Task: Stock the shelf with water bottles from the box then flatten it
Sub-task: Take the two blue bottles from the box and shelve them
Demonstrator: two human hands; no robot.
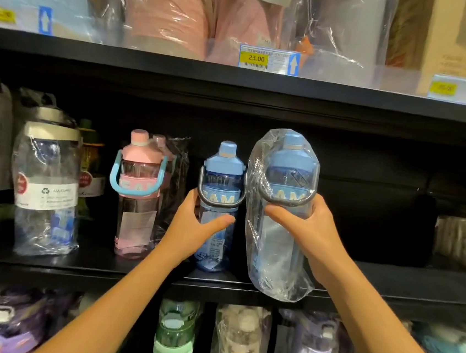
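Wrapped bottle upright at near edge of shelf.
Right hand fingers clasp it; left hand grips blue bottle alongside, left.

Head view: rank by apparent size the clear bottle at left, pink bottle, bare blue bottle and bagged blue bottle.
1. bagged blue bottle, though it is held nearer the camera, so unsure.
2. clear bottle.
3. pink bottle and bare blue bottle look alike; not ranked.
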